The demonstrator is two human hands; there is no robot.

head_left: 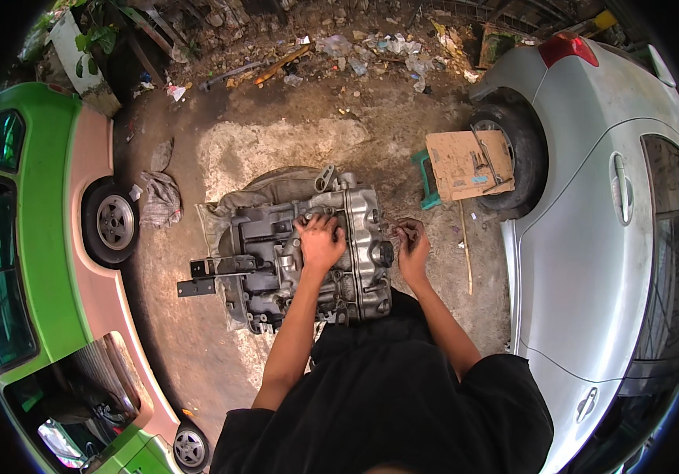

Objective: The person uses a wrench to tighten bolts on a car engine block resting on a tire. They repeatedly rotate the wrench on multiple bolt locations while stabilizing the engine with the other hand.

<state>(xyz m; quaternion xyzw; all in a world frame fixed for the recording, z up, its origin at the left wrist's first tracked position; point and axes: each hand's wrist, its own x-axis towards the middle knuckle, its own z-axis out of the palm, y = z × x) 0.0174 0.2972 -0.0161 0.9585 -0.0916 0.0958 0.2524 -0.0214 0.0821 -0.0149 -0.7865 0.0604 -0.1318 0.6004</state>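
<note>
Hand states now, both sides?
Left hand: on the grey metal engine, fingers bent; grip cannot be told.
Right hand: fingers curled beside the engine; whether it holds anything cannot be told.

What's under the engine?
Grey-brown cloth shows past the far and left edges of the engine, with bare floor around it. The engine covers the rest; what sits beneath its middle can't be seen.

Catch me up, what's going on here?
A person in a black shirt is working bare-handed on an engine between a silver car and a green-and-pink vehicle. The left hand is on top of the engine. The right hand is at its right end, fingers curled; whether it holds anything is unclear. Tools lie on cardboard by the car's wheel.
</note>
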